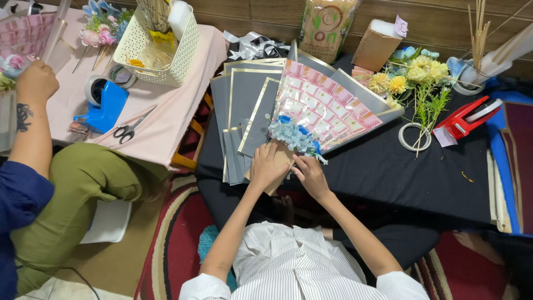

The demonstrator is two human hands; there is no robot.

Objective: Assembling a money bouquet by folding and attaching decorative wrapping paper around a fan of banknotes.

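Head view: both hands at the near edge of the black table (383, 172), working the stem end of a bouquet (319, 108). Left hand (268, 164) curled around the brown handle (282, 161), clamped on it; right hand (311, 176) just beside, fingers together, pressing at the base under the blue flowers (293, 136). Probably the gathering and fixing of the wrap at the neck; next move likely calls for a firm, steady grip with the left while the right pinches the grey paper (247, 105) snug, without crushing the blooms. Bouquet lying flat, fanned out toward the far edge: rows of pink notes under clear film, blue flowers at the neck, grey gold-edged sheets behind. Near the right edge, a red tape dispenser (465, 119), a tape ring (415, 137) and yellow flowers (408, 75). On the pink table (166, 119) to the left, scissors (131, 129), a blue dispenser (105, 105) and a white basket (161, 47); another person's hand (36, 80) at its far left corner.
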